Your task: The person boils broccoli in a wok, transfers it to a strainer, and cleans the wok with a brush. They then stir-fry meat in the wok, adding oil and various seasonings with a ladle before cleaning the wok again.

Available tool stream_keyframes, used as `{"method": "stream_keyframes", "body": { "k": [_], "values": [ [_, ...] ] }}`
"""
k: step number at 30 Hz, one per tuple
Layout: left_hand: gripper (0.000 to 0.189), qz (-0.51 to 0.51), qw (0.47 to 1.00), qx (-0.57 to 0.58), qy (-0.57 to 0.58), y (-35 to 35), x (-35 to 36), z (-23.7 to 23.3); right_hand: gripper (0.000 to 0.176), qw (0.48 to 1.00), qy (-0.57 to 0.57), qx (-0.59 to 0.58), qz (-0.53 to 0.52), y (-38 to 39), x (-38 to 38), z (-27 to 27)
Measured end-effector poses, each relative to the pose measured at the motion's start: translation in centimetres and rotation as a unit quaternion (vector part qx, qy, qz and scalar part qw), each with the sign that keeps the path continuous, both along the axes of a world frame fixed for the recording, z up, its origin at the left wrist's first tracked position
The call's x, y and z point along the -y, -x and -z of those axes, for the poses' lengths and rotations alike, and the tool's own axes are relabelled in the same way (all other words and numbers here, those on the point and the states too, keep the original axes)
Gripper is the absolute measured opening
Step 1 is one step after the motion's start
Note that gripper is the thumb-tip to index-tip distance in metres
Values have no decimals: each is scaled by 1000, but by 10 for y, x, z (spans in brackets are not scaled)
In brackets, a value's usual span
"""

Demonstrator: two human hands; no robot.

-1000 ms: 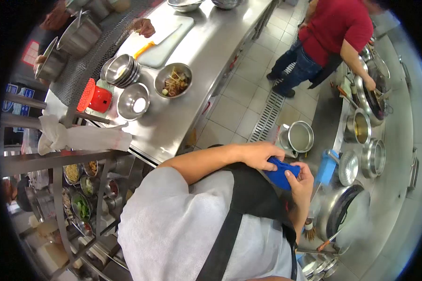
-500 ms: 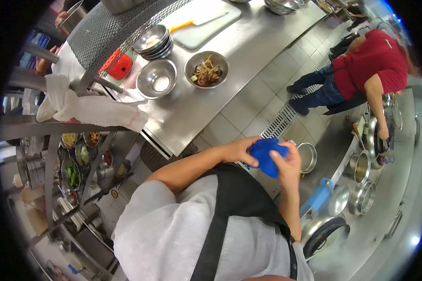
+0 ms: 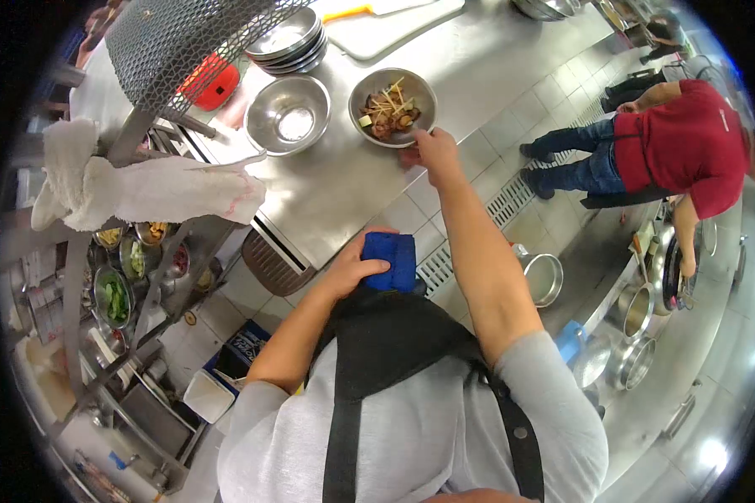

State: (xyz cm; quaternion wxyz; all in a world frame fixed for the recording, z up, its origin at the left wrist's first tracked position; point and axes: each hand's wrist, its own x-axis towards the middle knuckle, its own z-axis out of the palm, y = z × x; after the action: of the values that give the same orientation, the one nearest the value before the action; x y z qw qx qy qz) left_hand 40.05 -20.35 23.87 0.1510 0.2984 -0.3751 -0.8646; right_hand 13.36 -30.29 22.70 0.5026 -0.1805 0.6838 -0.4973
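Note:
My left hand (image 3: 356, 267) is closed around a folded blue cloth (image 3: 392, 261), held in front of the black apron (image 3: 403, 335). Stretched forward, my right hand (image 3: 434, 155) grips the near right rim of a steel bowl (image 3: 369, 138) on the metal counter. Inside that bowl are cooked brown pieces (image 3: 387, 124) topped with pale yellow strips. Just left of it stands an empty steel bowl (image 3: 268, 130); behind that one is a stack of steel bowls (image 3: 298, 57).
A white cutting board (image 3: 377, 38) with an orange-handled knife (image 3: 348, 12) lies at the counter's far side. White towels (image 3: 168, 189) hang on the rack at left. A person in a red shirt (image 3: 688, 142) works at the stoves on the right, near several pots (image 3: 637, 310).
My right hand has left the blue cloth and moved forward to the bowl of food. The cloth, now folded smaller, has shifted left with my left hand. The view has turned slightly.

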Motion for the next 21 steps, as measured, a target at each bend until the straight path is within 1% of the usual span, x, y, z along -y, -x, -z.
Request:
{"method": "stream_keyframes", "body": {
  "k": [1,2,4,6,11,13,17,19,20,21],
  "values": [
    [63,5,1000,3,2,-7,-3,-2,33,998,26,55,32,-2,6,2],
    [63,0,1000,20,7,-15,-5,-2,33,997,32,58,36,-2,6,3],
    [62,-6,999,35,19,-23,-2,-1,28,996,55,-2,65,-1,6,-7],
    [61,-61,995,62,-49,-31,-7,0,27,996,52,11,65,0,0,-10],
    [57,-77,994,77,-6,-43,6,3,29,995,63,26,75,-5,-22,-2],
    [56,-103,992,76,-22,-45,11,7,31,998,15,23,62,-7,-30,-1],
    [57,-108,991,82,-18,-42,19,3,29,995,38,55,79,-9,-29,-13],
    [57,-108,991,81,-17,-45,17,2,26,991,96,42,82,-6,-35,-14],
    [57,-100,991,83,-18,-48,11,3,26,991,94,43,90,-6,-43,-8],
    [57,-98,991,90,7,-46,14,8,26,993,63,40,90,-2,-39,-5]
  ]
}}
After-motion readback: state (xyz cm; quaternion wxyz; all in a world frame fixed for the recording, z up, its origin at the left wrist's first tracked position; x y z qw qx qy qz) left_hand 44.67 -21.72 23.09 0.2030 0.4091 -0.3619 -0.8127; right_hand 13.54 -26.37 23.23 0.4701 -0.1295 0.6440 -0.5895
